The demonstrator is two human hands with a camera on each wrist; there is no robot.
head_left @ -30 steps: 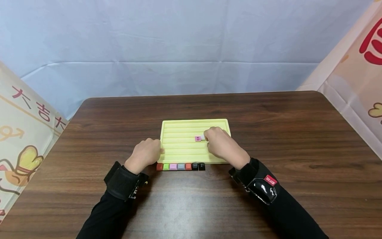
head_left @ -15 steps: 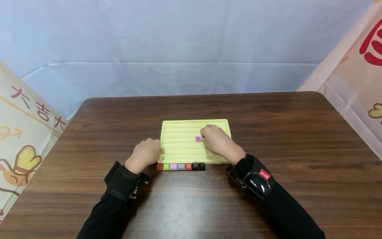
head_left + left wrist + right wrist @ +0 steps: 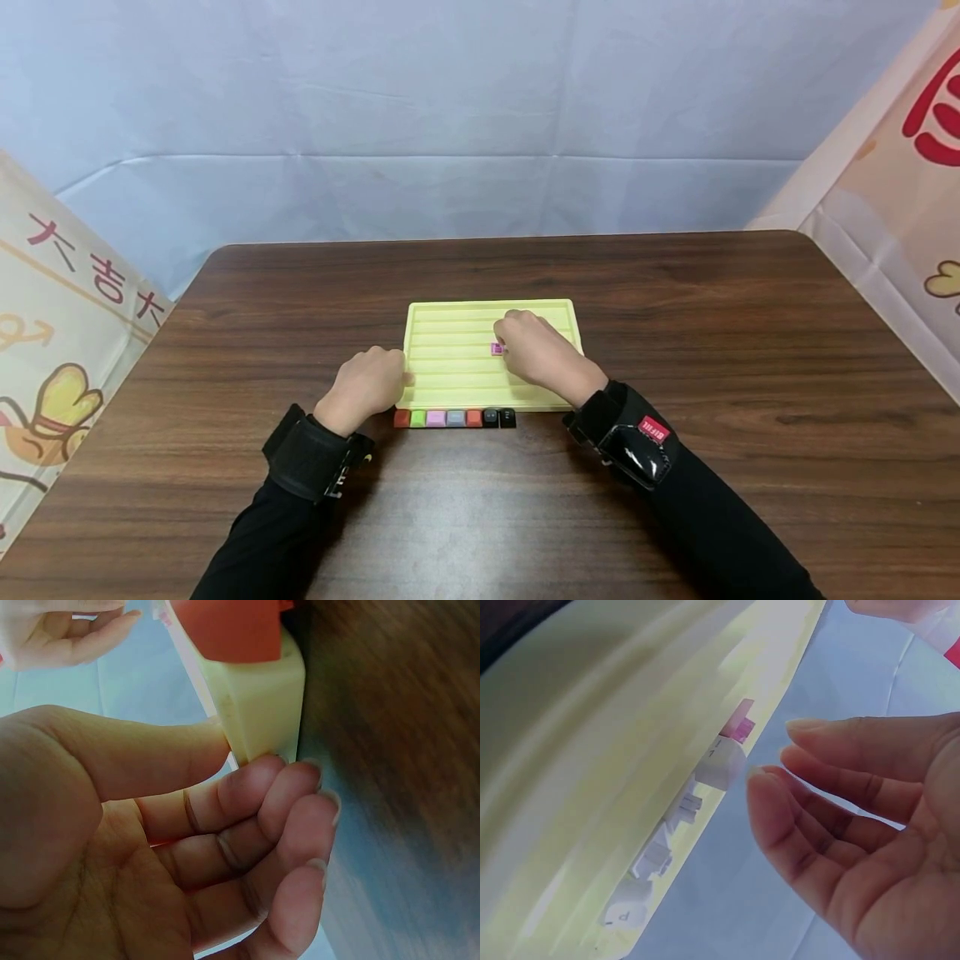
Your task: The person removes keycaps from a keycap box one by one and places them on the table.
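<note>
- Pinching the left edge of the pale yellow ribbed tray (image 3: 450, 371) is the left hand (image 3: 362, 387), thumb on one face, fingertips against the other, a firm little clamp!
- Across from it, well apart, comes the right hand (image 3: 543, 354) over the tray, fingers bent, thumb and fingertip separated by a gap, and nothing held between them.
- Just beside those right fingertips, on the side toward the left hand, sits the pink keycap (image 3: 497, 349) on the tray, partly covered in the head view.
- Next to it, and nearest the right fingers, a white keycap (image 3: 721, 763); whether skin meets plastic is hard to tell.
- Down the same line, below the right hand, more pale keycaps (image 3: 654, 855), some showing their stems, and one lettered keycap (image 3: 626, 906) at the end.
- Nearer the person, between the two hands, a tidy row along the tray's edge: red-brown keycap (image 3: 402, 419) closest to the left hand, then green, lilac, grey-blue, orange-red and two black ones.
- Under it all, the dark wooden table (image 3: 637, 517).
</note>
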